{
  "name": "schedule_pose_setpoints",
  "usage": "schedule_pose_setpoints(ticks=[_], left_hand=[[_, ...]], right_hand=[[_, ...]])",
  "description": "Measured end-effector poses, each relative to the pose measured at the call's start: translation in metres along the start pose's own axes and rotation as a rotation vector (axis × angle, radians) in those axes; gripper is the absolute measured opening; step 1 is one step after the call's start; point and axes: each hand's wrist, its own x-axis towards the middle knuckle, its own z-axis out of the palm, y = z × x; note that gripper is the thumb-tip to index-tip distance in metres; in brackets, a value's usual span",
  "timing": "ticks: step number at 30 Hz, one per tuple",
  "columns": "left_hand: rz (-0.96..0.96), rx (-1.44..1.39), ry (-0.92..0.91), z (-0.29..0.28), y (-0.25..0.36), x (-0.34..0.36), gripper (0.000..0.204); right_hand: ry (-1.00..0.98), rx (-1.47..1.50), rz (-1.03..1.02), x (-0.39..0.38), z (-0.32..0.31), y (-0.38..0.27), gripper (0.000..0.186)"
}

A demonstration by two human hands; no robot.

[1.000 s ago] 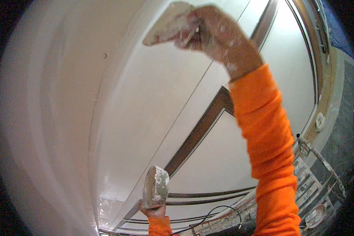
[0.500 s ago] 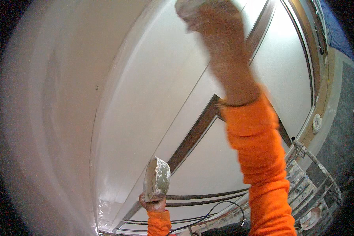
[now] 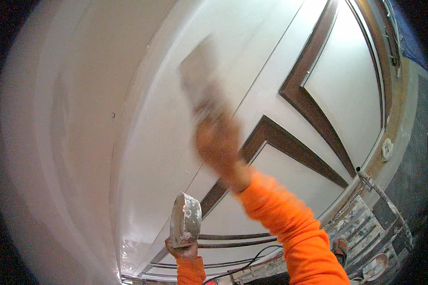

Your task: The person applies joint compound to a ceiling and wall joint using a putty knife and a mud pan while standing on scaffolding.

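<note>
My right hand (image 3: 218, 142) is raised in the middle of the view, smeared by motion. Its fingers are closed round a putty knife (image 3: 199, 66), whose wide blade points up and away from me in front of the white panelled surface (image 3: 176, 123). Whether the blade touches that surface I cannot tell. Lower down, my left hand (image 3: 182, 249) grips a bowl (image 3: 185, 221) from below. The bowl is greenish-grey, smeared with white paste and tipped on its side toward the left; what is inside is hidden.
Dark brown trim (image 3: 276, 130) forms angled shapes on the panels. A paint-spattered slatted platform (image 3: 361, 223) with metal rails stands at lower right, with a shoe (image 3: 340, 251) and a whitish round container (image 3: 375, 267) by it. A black cable (image 3: 257, 256) loops near the bottom.
My right hand has swung down and left from the top, and the putty knife's blade now shows. My left hand and the bowl have barely shifted. A shoe has come into sight.
</note>
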Motion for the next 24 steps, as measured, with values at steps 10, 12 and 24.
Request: schedule_pose_setpoints(ticks=[10,12,24], left_hand=[[-0.007,-0.134,0.126,0.011,-0.005,-0.008,0.057],[-0.018,-0.097,0.090,-0.002,-0.001,-0.002,0.066],[-0.095,-0.074,0.139,-0.009,-0.006,0.008,0.034]], right_hand=[[-0.580,0.519,0.033,0.153,-0.077,-0.038,0.033],[-0.786,0.574,0.114,0.153,-0.078,-0.050,0.032],[-0.663,0.581,0.208,0.088,-0.050,-0.062,0.023]])
